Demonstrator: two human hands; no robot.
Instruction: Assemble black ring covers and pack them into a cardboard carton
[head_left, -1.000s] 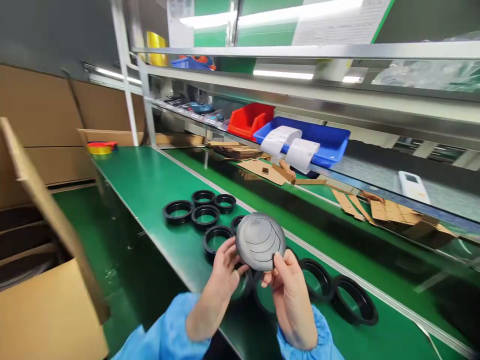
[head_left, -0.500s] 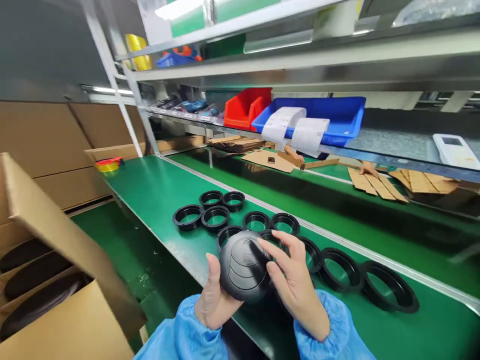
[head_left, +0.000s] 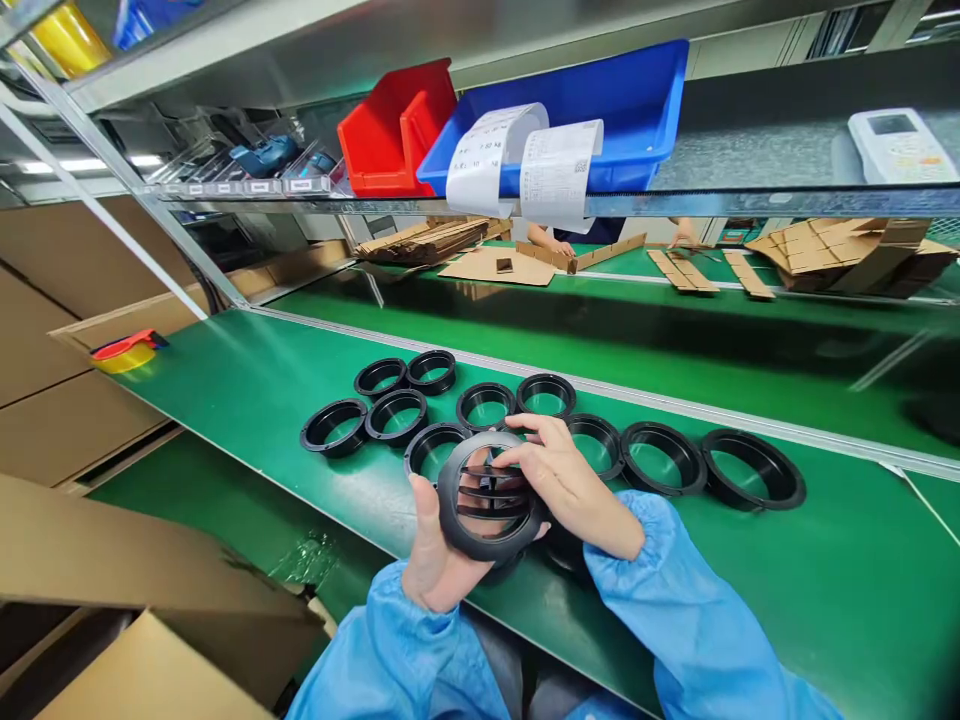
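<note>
A round black air vent [head_left: 491, 497] is held above the near edge of the green table, its slats tilted apart so that skin shows through the gaps. My left hand [head_left: 442, 560] cups it from below and the left, thumb up along the rim. My right hand [head_left: 555, 475] grips its right side, with fingertips on the upper slats and rim. Several black rings [head_left: 397, 415] lie on the table just beyond my hands. More black rings [head_left: 754, 470] lie to the right, and some are partly hidden by my hands.
An open cardboard box [head_left: 142, 560] stands at the lower left. Tape rolls [head_left: 124, 352] lie at the table's far left. Overhead, a shelf carries a red bin [head_left: 397, 130], a blue tray [head_left: 622, 120] and a white handheld device [head_left: 904, 145]. Across the belt, another person's hands are near cardboard strips [head_left: 682, 270].
The vent's face has gone from closed and smooth to open slats. My right fingers have moved onto the slats. The camera view has shifted, moving the shelf higher in the picture.
</note>
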